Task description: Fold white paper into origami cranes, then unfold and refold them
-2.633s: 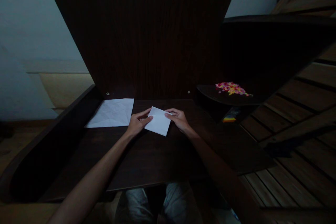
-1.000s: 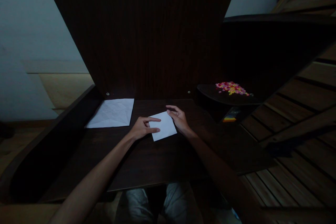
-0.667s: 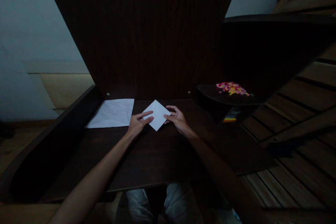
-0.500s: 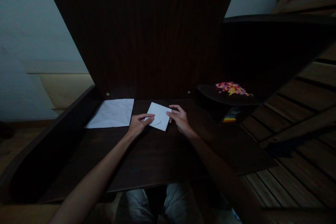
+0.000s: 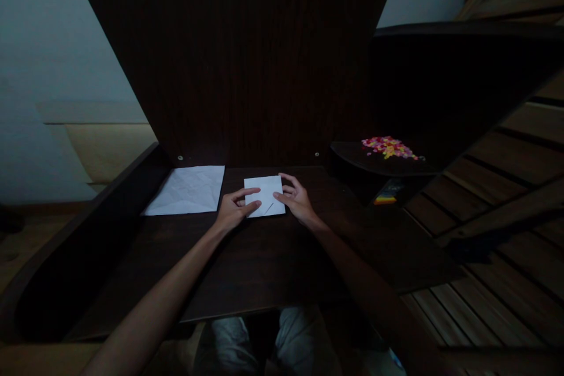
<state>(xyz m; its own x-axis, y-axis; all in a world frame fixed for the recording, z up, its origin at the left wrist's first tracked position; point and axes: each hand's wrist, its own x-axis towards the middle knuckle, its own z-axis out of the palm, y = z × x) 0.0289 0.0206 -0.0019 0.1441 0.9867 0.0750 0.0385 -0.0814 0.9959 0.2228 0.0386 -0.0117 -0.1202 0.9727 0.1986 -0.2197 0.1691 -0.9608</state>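
Since half a second ago we have turned the folded white paper (image 5: 264, 195) nearly square to us, over the desk (image 5: 247, 264); our left hand (image 5: 233, 208) grips its left edge, thumb and forefinger apart on top; our right hand (image 5: 297, 197) pinches the right edge, thumb uppermost. Colourful bits (image 5: 390, 148) lie heaped on the corner shelf (image 5: 346, 155), something yellow (image 5: 385, 201) beneath

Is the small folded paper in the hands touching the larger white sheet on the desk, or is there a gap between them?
Apart: the head view shows a strip of dark desk between the folded paper and the white sheet.
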